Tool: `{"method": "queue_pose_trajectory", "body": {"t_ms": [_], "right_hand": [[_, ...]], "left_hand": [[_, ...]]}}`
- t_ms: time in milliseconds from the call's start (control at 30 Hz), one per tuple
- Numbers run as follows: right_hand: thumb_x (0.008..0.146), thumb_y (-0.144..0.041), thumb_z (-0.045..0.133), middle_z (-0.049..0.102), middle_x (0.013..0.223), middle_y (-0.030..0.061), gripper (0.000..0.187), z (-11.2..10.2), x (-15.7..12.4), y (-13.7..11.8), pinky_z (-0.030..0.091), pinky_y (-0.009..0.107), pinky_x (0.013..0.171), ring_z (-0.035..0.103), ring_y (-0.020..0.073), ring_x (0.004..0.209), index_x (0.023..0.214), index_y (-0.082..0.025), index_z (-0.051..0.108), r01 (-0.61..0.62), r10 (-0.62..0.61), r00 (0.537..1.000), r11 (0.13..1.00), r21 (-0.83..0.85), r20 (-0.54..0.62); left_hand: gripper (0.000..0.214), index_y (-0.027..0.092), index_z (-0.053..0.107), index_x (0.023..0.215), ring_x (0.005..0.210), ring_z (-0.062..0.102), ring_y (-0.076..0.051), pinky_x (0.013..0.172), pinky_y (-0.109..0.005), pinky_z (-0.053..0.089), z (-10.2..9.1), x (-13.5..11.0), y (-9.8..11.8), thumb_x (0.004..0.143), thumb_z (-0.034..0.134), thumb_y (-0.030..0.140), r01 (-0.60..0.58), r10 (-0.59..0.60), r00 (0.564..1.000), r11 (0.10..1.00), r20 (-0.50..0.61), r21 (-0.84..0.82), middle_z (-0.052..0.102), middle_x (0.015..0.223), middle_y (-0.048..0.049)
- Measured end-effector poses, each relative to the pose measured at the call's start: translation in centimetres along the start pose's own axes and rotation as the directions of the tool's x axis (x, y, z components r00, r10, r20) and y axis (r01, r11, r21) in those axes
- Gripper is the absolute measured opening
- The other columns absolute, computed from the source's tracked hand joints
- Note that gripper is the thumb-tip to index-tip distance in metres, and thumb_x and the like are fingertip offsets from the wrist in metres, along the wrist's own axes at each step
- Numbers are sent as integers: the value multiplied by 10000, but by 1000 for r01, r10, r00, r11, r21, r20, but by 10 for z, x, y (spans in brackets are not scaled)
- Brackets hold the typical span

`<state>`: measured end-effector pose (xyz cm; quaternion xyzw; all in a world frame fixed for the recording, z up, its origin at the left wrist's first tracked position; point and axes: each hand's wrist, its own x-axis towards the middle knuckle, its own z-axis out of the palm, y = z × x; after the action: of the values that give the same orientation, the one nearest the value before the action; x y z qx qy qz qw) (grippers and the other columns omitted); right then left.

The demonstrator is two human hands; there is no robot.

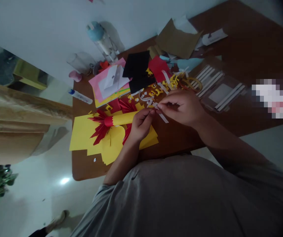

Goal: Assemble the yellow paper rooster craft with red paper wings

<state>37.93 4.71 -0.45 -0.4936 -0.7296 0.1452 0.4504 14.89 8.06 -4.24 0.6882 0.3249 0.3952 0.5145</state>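
My left hand (142, 123) is closed in a pinch over the table's near side, its fingertips close to those of my right hand. Whatever lies between its fingers is too small to name. My right hand (182, 107) also pinches with thumb and forefinger; what it holds cannot be made out. A yellow paper tube (124, 118) with a red band and red pleated paper fans (98, 123) reaches up to my left hand, which hides its right end. Beneath it lie yellow paper sheets (82, 131). White paper strips (163, 118) lie under and beside my fingertips.
Yellow paper scraps (156, 92), black paper (136, 65) and red paper (158, 67) lie beyond my hands. A glue stick (80, 96), a glass (77, 62) and a bottle (101, 39) stand or lie left. Clear plastic cases (220, 93) lie right. A person's foot (58, 219) shows lower left.
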Motion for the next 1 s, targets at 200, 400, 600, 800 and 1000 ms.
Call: {"method": "queue_pose_trajectory", "body": {"t_ms": [200,400,600,800,1000], "right_hand": [[1043,-266,772,908,1081,16,172,8,-10,10,648,352,882,839,224,957,1080,-305,935,52,-58,997,994,95,52],[1063,-242,712,905,1118,42,220,7,-9,15,617,374,867,829,259,1004,1101,-285,925,170,-152,977,979,-114,151],[1119,-242,661,886,1042,49,236,9,-10,21,557,354,795,790,224,917,1060,-265,888,344,-318,932,928,-146,175],[1126,-271,685,887,1070,28,195,8,-12,31,565,341,809,791,217,938,1106,-279,879,375,-350,919,918,-129,180],[1114,-274,703,875,1074,57,162,16,-17,38,578,368,834,778,231,927,1092,-265,863,353,-339,928,933,-70,154]], "left_hand": [[522,195,743,841,679,509,-133,698,-278,447,0,0,-5,1137,688,622,21,-21,1000,999,6,-34,554,701,9],[485,192,751,926,792,619,-163,786,-299,508,-2,-2,0,1169,620,590,-33,26,999,987,45,157,683,822,-30],[440,195,757,951,759,579,-164,741,-304,478,-7,-4,0,1179,596,536,-91,69,992,969,106,228,659,820,-25],[407,196,722,922,761,576,-167,747,-312,466,-7,-2,6,1190,575,464,-150,107,980,950,165,273,651,816,-26],[418,197,716,894,757,578,-164,737,-318,454,-5,-4,2,1194,577,453,-153,113,982,944,151,291,681,821,-35]]}}
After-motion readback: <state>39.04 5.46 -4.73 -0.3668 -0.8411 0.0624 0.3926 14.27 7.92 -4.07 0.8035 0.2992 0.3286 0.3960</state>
